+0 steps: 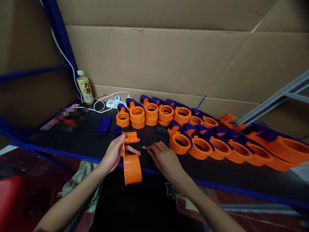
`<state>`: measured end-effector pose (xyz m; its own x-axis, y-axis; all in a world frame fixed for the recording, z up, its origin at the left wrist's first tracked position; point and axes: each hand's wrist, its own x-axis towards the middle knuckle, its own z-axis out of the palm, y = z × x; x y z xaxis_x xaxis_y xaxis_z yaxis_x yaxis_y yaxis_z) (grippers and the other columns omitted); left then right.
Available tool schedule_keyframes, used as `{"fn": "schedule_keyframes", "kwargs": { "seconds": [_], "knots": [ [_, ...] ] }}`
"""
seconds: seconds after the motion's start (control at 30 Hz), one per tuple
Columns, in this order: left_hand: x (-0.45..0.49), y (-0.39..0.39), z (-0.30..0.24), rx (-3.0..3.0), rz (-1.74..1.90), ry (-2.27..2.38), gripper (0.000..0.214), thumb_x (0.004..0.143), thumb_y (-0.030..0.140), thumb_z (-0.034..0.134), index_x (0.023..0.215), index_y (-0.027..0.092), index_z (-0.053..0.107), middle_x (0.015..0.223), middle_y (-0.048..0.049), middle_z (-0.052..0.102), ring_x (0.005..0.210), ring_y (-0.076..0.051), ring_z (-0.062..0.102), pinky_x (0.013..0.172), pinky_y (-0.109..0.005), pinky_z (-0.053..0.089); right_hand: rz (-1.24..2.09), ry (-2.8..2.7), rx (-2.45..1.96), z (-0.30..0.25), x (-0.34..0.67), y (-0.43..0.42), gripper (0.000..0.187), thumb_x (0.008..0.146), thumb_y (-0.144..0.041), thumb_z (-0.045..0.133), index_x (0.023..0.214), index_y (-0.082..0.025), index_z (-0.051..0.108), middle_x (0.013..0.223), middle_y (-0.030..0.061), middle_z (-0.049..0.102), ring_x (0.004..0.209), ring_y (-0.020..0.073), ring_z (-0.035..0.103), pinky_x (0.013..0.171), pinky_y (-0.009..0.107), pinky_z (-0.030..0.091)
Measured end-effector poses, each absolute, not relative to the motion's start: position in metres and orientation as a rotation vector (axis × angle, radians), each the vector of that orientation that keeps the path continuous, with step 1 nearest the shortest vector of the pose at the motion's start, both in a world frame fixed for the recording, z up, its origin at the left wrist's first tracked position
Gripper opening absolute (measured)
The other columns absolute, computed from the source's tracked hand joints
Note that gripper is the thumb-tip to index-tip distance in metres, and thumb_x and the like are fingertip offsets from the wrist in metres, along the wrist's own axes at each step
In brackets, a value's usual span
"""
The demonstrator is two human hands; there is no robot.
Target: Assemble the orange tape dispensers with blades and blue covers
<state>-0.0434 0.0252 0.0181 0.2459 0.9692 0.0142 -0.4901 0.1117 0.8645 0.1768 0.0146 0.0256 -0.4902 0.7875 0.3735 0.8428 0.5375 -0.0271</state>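
Note:
My left hand (114, 154) grips an orange plastic tape dispenser frame (132, 170) by its upper part, with its round hub hanging low at the table's front edge. To the right, my right hand (164, 158) pinches a small, thin piece with a shiny end (145, 148), too small to name. The two hands are a short way apart. Just behind the frame lies a small dark blue plastic part (117, 130). Black strip-like pieces (161, 130) lie beyond my right fingers.
Several orange and blue tape dispensers (180, 144) stand in two rows at the back and right. Blue plates (103, 125) lie at left. A drink bottle (85, 87), a power strip (112, 103) and white cables sit toward the back. Cardboard (154, 58) walls the rear.

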Motion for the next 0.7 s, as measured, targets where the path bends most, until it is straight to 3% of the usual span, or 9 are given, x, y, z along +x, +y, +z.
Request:
{"fn": "schedule_keyframes", "kwargs": {
  "seconds": [0.23,0.57,0.7],
  "knots": [
    [-0.045,0.026,0.016,0.910,1.177,0.697,0.052,0.093,0.053,0.055,0.121,0.009,0.063,0.134,-0.0259,0.062,0.080,-0.032,0.076,0.062,-0.038,0.061,-0.276,-2.494,-1.375,0.026,0.173,0.015,0.019,0.100,-0.023,0.049,0.098,-0.015,0.067,0.090,0.0107,0.069,0.085,0.0235,0.063,0.073,0.036,0.050],
    [-0.045,0.025,0.019,0.971,1.078,0.709,0.053,0.092,0.057,0.055,0.116,0.010,0.062,0.124,-0.0247,0.068,0.068,-0.026,0.076,0.048,-0.025,0.052,0.212,-2.030,-1.226,0.039,0.182,0.027,0.016,0.095,-0.032,0.061,0.096,-0.022,0.074,0.092,0.0068,0.070,0.091,0.0217,0.066,0.077,0.034,0.053],
    [-0.046,0.026,0.018,0.998,1.028,0.691,0.054,0.090,0.058,0.059,0.116,0.011,0.063,0.112,-0.0217,0.074,0.071,-0.027,0.077,0.054,-0.027,0.054,0.392,-2.024,-1.028,0.058,0.173,0.034,0.017,0.094,-0.034,0.062,0.097,-0.023,0.075,0.093,0.0060,0.070,0.086,0.0188,0.065,0.074,0.032,0.053]
  ]
}}
